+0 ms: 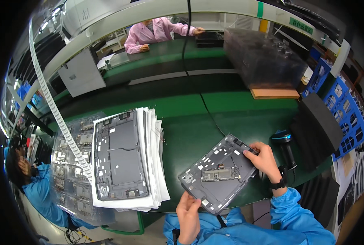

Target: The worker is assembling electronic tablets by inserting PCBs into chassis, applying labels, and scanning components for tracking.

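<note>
Both my hands grip a dark grey tablet back housing [198, 169], tilted over the front edge of the green bench. My left hand [188, 214] pinches its near left corner, thumb on top. At the far right edge my right hand [261, 161] has its thumb on the inner face and the fingers underneath. A circuit board [220, 174] lies inside the housing, with a short dark cable beside it and several small white pads around. To the left, a second grey housing [122, 163] rests on a stack of white sheets [159, 179].
Clear trays of circuit boards [69, 175] stand left of the stack. A barcode scanner [286, 149] and black foam sheets [316, 126] are at the right, by blue crates [341, 110]. A black cable crosses the bench. One co-worker in pink [159, 30] sits opposite; another in blue [41, 196] is at left.
</note>
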`<action>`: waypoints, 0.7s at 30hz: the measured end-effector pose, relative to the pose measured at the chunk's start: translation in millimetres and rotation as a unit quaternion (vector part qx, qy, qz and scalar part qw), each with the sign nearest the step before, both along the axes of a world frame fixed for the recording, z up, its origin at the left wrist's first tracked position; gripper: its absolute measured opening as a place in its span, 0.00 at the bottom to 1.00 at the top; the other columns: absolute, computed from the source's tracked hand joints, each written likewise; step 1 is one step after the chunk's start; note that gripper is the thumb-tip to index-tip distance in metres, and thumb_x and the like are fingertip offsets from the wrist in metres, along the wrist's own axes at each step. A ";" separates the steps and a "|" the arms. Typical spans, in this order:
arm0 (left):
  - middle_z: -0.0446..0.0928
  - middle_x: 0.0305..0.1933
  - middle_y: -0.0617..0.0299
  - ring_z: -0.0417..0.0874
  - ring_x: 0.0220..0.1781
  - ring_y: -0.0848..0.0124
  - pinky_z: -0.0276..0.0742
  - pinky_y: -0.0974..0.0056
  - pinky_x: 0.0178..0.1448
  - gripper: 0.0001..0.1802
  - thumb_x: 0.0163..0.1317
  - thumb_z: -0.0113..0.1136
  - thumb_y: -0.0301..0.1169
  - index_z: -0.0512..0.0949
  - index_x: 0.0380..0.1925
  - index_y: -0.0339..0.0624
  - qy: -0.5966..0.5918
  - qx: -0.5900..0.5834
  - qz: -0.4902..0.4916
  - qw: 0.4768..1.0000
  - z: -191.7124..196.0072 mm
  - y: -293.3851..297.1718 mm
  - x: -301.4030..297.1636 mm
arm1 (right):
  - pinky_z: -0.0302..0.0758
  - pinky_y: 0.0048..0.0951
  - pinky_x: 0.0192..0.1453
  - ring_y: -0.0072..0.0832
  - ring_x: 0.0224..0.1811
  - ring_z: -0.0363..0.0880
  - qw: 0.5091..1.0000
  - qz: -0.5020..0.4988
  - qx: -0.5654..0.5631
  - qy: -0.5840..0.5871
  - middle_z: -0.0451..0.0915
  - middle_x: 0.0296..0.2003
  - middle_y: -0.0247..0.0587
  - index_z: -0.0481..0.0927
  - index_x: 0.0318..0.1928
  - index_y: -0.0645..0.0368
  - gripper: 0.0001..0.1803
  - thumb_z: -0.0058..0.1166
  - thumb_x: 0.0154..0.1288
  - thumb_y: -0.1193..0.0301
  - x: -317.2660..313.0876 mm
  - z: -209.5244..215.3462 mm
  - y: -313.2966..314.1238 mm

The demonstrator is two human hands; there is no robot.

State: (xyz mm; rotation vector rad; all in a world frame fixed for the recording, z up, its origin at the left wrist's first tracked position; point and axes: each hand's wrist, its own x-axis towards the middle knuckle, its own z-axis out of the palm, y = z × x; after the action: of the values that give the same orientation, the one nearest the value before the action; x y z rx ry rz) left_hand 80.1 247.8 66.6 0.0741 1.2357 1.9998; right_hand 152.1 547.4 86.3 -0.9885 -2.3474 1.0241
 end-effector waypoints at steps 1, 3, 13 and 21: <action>0.63 0.69 0.49 0.70 0.66 0.65 0.70 0.68 0.65 0.39 0.67 0.54 0.19 0.49 0.75 0.31 0.002 0.002 -0.003 1.000 3.2 6.2 0.9 | 0.77 0.35 0.44 0.41 0.39 0.83 0.999 0.014 -0.043 0.021 0.83 0.37 0.56 0.84 0.43 0.74 0.24 0.70 0.57 0.62 2.1 1.7 0.7; 0.62 0.69 0.48 0.69 0.66 0.66 0.65 0.64 0.69 0.38 0.69 0.53 0.19 0.46 0.75 0.31 0.104 0.015 0.099 0.990 30.4 29.8 14.2 | 0.76 0.31 0.44 0.36 0.40 0.82 0.998 0.025 -0.051 0.022 0.83 0.39 0.50 0.83 0.49 0.73 0.28 0.71 0.57 0.61 10.0 6.5 1.3; 0.70 0.65 0.50 0.72 0.65 0.66 0.66 0.63 0.69 0.33 0.72 0.52 0.21 0.52 0.73 0.34 0.132 0.103 0.021 0.986 53.7 29.3 -8.1 | 0.80 0.25 0.53 0.23 0.47 0.84 0.882 0.040 -0.365 0.294 0.84 0.50 0.46 0.76 0.59 0.75 0.23 0.61 0.67 0.76 40.3 63.2 -20.5; 0.80 0.28 0.62 0.72 0.26 0.82 0.65 0.72 0.30 0.17 0.76 0.53 0.38 0.81 0.40 0.33 0.111 -0.019 -0.360 0.926 56.5 -47.9 -46.3 | 0.81 0.42 0.56 0.36 0.47 0.85 0.762 -0.187 -0.341 0.517 0.83 0.45 0.47 0.80 0.46 0.68 0.08 0.56 0.70 0.77 4.9 23.8 72.4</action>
State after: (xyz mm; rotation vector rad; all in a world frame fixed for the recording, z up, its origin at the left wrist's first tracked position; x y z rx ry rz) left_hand 33.8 199.9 123.0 0.6565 1.1581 1.3422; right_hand 156.9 619.8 110.1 -0.7242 -0.8262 1.6957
